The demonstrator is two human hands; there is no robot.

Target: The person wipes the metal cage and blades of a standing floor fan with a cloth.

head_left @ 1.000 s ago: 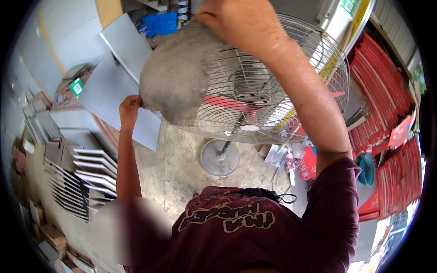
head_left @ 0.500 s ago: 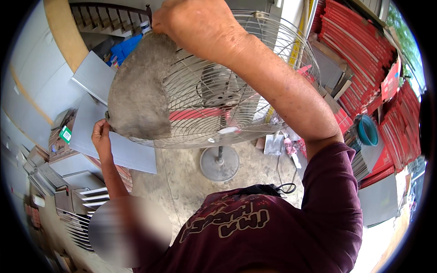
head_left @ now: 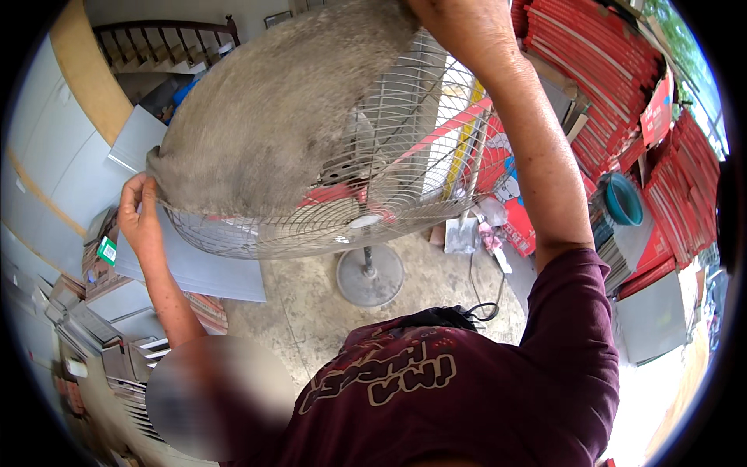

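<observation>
One pedestal fan (head_left: 366, 194) is standing at twelve o'clock, one grey cover (head_left: 272, 124) draping it, one teal bowl (head_left: 622, 198) sitting at three o'clock.

Wire fan cage (head_left: 389, 156) fills the upper middle, left part wrapped in a grey dusty cover (head_left: 272, 117); no way through there. Left hand (head_left: 140, 214) pinches the cover's lower left edge, forearm rising from below. Right arm (head_left: 529, 140) crosses the cage's right side. Free room below the cage: bare concrete floor (head_left: 311, 303) around the round fan base (head_left: 369, 274). Cable (head_left: 482, 311) lies right of the base. Grey panels (head_left: 202, 268) block the floor's left edge, red stacked boxes (head_left: 622, 70) the right.
</observation>
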